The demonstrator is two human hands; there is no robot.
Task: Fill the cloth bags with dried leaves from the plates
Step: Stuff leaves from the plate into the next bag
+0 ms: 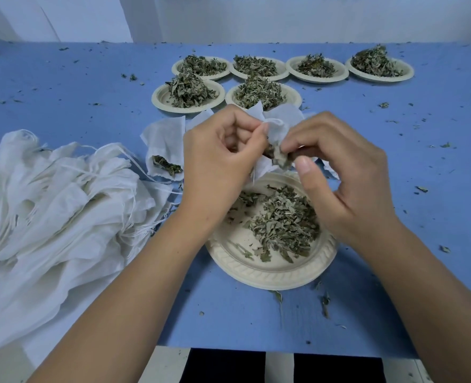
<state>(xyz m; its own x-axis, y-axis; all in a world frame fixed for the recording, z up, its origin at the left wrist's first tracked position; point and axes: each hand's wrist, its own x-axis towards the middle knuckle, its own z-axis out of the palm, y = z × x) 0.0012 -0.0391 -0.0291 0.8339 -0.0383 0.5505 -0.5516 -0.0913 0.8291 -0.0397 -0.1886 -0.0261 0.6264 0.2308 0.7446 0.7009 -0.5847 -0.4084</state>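
- Soft, even, cool light falls on the blue table [63,92], bright throughout.
- A faint, soft shadow hugs the near plate [270,275] at its front rim.
- White cloth bags [49,211] at left verge on washed out, folds low in contrast.
- The wide-angle lens bows the table's far edge; the far plates [317,76] look slightly soft.
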